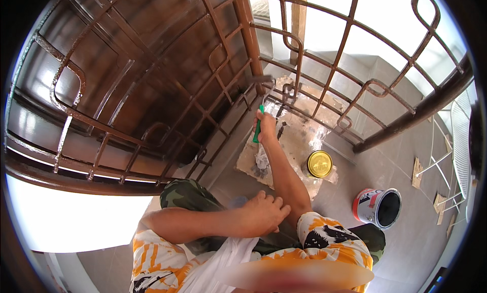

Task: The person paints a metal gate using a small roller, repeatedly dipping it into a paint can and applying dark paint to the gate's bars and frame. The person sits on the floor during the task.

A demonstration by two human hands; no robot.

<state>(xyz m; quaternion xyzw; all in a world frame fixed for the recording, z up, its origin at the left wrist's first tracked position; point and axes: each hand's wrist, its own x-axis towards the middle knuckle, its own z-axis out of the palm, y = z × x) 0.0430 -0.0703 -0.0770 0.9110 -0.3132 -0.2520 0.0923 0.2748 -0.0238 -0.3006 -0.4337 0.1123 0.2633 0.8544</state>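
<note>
My right hand (267,126) grips the green handle (257,130) of a small paint roller. Its bent wire frame leads up to the dark roller sleeve (261,79), which is at the lower part of a brown metal post (254,49); whether it touches cannot be told. Brown metal grillework (335,66) spreads out on both sides of that post. My left hand (262,213) is held loosely bent near my right forearm, its palm hidden from view. Just below it hangs a white cloth (224,262) over my patterned shirt.
Paint-stained cardboard (293,140) covers part of the grey tiled floor (411,194). A tin with a gold lid (319,164) stands on it. To the right is a paint can (376,208) with a dark interior. A white wire rack (458,152) stands at the far right, and a glossy brown panel (125,72) rises behind the left grille.
</note>
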